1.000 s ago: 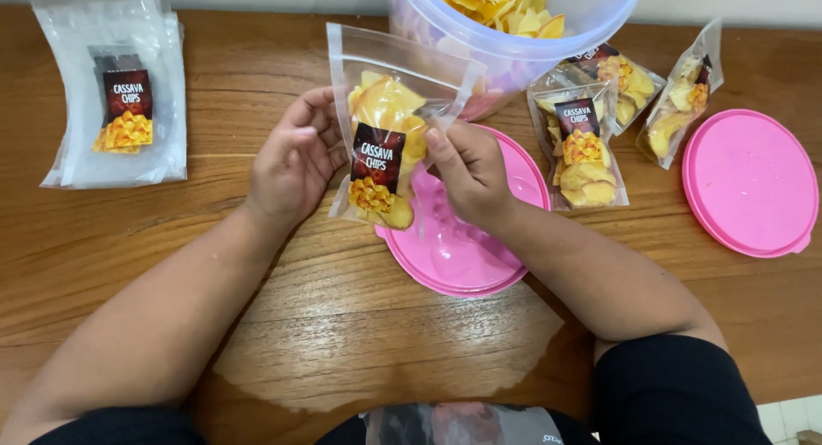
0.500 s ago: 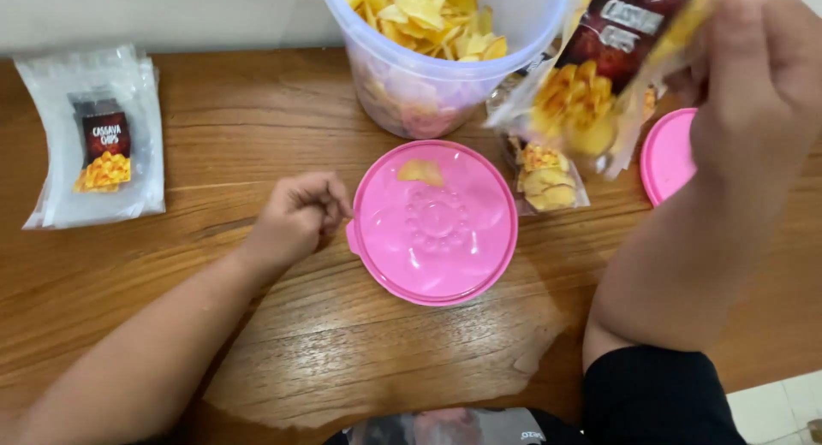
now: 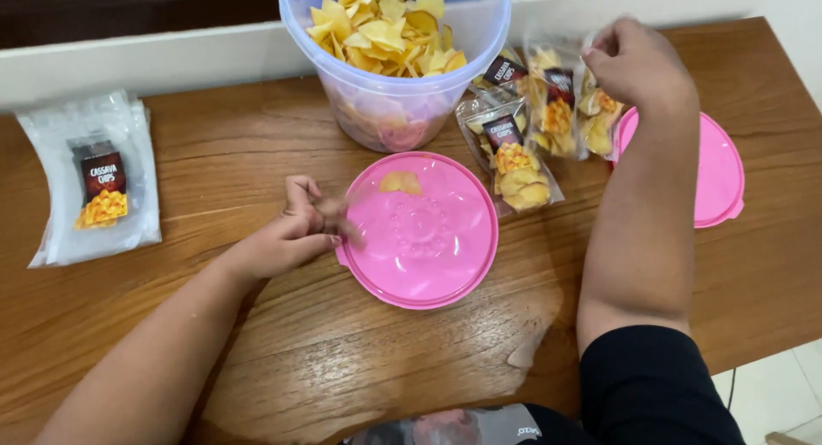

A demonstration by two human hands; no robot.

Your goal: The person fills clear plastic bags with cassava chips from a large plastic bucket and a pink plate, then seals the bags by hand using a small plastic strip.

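Our left hand point(image 3: 295, 231), fingers curled and holding nothing, touches the 9 o'clock rim of the pink lid point(image 3: 419, 231). Our right hand point(image 3: 638, 64), fingers bunched, rests on the filled chip bags point(image 3: 556, 103) at 2 o'clock.

Left hand point(image 3: 295, 231) fingertips blurred — tub point(image 3: 396, 60) top cut off.

Bare forearms, black sleeve on right upper arm
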